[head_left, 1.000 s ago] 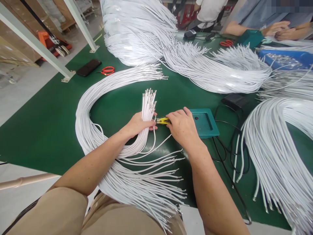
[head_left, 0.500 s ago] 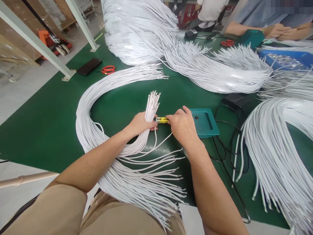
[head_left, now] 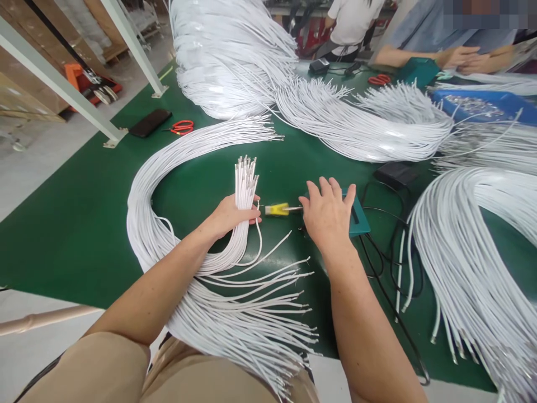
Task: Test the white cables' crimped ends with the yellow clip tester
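My left hand point(head_left: 230, 214) is wrapped round an upright bundle of white wires point(head_left: 244, 187) with metal-tipped ends. One wire stands a little apart at its fingertips. Just right of it, a yellow piece point(head_left: 277, 209) on a thin metal rod lies between my two hands. My right hand point(head_left: 329, 210) has its fingers spread over a teal tray point(head_left: 359, 218), which it partly hides. Beneath my left forearm, more loose white wires point(head_left: 260, 319) fan out toward the table's front edge.
Large white wire bundles lie at the back point(head_left: 230, 61) and right point(head_left: 470, 235). Red-handled scissors point(head_left: 182, 127) and a black phone point(head_left: 150, 122) are at the back left. Black cables point(head_left: 380, 257) run right of the tray. A person's hands point(head_left: 470, 59) are across the green table point(head_left: 84, 224).
My right hand has let go of the yellow piece, moved right and spread its fingers over the teal tray. My left hand has shifted slightly left with the wire bundle.
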Demonstrator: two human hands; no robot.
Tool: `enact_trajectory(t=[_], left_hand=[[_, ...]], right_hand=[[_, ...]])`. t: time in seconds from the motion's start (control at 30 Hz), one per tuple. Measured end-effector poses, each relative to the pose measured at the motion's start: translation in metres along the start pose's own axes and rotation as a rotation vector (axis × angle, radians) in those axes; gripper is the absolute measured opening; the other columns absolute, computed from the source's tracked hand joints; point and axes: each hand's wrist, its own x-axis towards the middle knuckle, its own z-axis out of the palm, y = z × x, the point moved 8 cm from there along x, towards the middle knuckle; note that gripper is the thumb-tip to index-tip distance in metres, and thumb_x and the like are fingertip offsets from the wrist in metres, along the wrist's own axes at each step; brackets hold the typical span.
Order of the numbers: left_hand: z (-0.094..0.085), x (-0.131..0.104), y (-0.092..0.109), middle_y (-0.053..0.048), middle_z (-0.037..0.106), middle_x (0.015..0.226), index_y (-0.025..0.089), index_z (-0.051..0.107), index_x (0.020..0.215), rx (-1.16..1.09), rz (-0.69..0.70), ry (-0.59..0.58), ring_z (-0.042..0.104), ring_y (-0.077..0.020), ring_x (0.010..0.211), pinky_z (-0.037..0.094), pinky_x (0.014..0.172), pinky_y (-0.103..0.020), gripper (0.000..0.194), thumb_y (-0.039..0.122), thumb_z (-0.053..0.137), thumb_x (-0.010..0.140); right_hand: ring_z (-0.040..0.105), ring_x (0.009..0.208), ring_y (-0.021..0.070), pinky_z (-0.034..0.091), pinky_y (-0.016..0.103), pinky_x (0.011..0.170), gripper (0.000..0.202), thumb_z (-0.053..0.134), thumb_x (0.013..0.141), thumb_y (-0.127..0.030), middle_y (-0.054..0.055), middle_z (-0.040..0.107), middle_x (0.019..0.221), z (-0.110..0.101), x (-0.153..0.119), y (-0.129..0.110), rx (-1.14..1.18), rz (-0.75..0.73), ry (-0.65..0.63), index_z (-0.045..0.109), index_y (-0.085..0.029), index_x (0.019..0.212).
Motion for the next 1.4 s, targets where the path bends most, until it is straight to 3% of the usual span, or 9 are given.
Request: enact_trajectory(t=[0.17, 0.27, 0.4, 0.57, 0.63, 0.73, 0.83, 1.1, 1.4], left_hand=[[0.002, -0.003, 0.007, -0.005, 0.068, 0.095, 0.015, 0.059, 0.103, -0.118, 0.063, -0.031, 0.064, -0.0134, 0.07, 0.052, 0.07, -0.029, 0.052, 0.025, 0.081, 0.057], [0.0, -0.005, 0.009, -0.005, 0.068, 0.093, 0.014, 0.059, 0.104, -0.136, 0.063, -0.028, 0.063, -0.0138, 0.075, 0.051, 0.074, -0.03, 0.053, 0.025, 0.082, 0.057], [-0.003, -0.005, 0.007, -0.007, 0.067, 0.1, 0.013, 0.064, 0.098, -0.149, 0.012, -0.012, 0.062, -0.0131, 0.077, 0.05, 0.073, -0.028, 0.046, 0.025, 0.082, 0.058], [-0.003, -0.004, 0.002, -0.003, 0.067, 0.078, 0.013, 0.067, 0.095, -0.183, -0.025, -0.011, 0.06, -0.0139, 0.072, 0.049, 0.074, -0.029, 0.045, 0.028, 0.084, 0.056], [-0.001, -0.004, 0.004, -0.003, 0.067, 0.077, 0.013, 0.067, 0.092, -0.166, -0.004, -0.02, 0.06, -0.0142, 0.07, 0.048, 0.073, -0.029, 0.043, 0.03, 0.083, 0.056], [0.006, -0.006, 0.006, -0.004, 0.067, 0.078, 0.013, 0.067, 0.089, -0.108, 0.026, -0.064, 0.061, -0.0153, 0.071, 0.047, 0.072, -0.029, 0.041, 0.031, 0.083, 0.056], [0.015, -0.008, 0.006, -0.003, 0.067, 0.076, 0.013, 0.066, 0.086, -0.027, 0.03, -0.13, 0.06, -0.0157, 0.071, 0.046, 0.071, -0.029, 0.038, 0.031, 0.083, 0.057], [0.02, -0.009, 0.007, -0.001, 0.065, 0.077, 0.014, 0.06, 0.083, -0.227, 0.047, -0.129, 0.06, -0.0105, 0.068, 0.048, 0.068, -0.025, 0.034, 0.027, 0.082, 0.06], [0.017, -0.009, 0.013, -0.001, 0.063, 0.067, 0.013, 0.059, 0.082, -0.194, 0.095, -0.084, 0.052, -0.0076, 0.055, 0.038, 0.053, -0.021, 0.03, 0.027, 0.078, 0.064]], right_hand=[[0.056, 0.091, 0.0221, 0.042, 0.036, 0.081, 0.03, 0.04, 0.094, -0.027, 0.01, 0.069, 0.097, -0.021, -0.015, -0.076, 0.398, -0.415, -0.203, 0.068, -0.018, 0.092], [0.057, 0.087, 0.0232, 0.043, 0.036, 0.077, 0.023, 0.049, 0.087, -0.019, 0.01, 0.07, 0.082, -0.02, -0.04, -0.123, 0.44, -0.64, -0.375, 0.069, -0.015, 0.077], [0.06, 0.072, 0.0272, 0.043, 0.038, 0.062, 0.013, 0.058, 0.07, -0.004, 0.015, 0.067, 0.066, 0.008, -0.063, -0.134, 0.422, -0.495, -0.683, 0.069, -0.011, 0.069], [0.046, 0.035, 0.0101, 0.034, 0.025, 0.039, 0.031, 0.057, 0.081, -0.025, 0.0, 0.058, 0.047, 0.01, -0.068, -0.123, 0.724, -0.436, -0.942, 0.056, -0.02, 0.05], [0.043, 0.03, 0.0069, 0.034, 0.022, 0.037, 0.035, 0.049, 0.086, -0.027, -0.003, 0.056, 0.045, 0.01, -0.048, -0.104, 0.892, -0.241, -0.884, 0.055, -0.02, 0.052], [0.047, 0.034, 0.0079, 0.036, 0.022, 0.038, 0.024, 0.05, 0.086, -0.033, -0.004, 0.057, 0.052, 0.012, -0.012, -0.056, 1.111, 0.228, -0.522, 0.059, -0.02, 0.068], [0.047, 0.038, 0.0079, 0.038, 0.021, 0.038, 0.019, 0.059, 0.079, -0.04, -0.006, 0.055, 0.055, 0.018, -0.001, -0.032, 1.327, 0.459, -0.295, 0.059, -0.021, 0.08], [0.042, 0.045, 0.0056, 0.033, 0.02, 0.042, 0.022, 0.071, 0.068, -0.035, -0.004, 0.056, 0.056, 0.029, -0.007, -0.052, 1.601, 0.44, -0.473, 0.06, -0.016, 0.064], [0.042, 0.049, 0.0066, 0.032, 0.022, 0.046, 0.02, 0.071, 0.067, -0.034, -0.003, 0.057, 0.058, 0.044, -0.01, -0.057, 1.696, 0.536, -0.422, 0.066, -0.015, 0.071]])
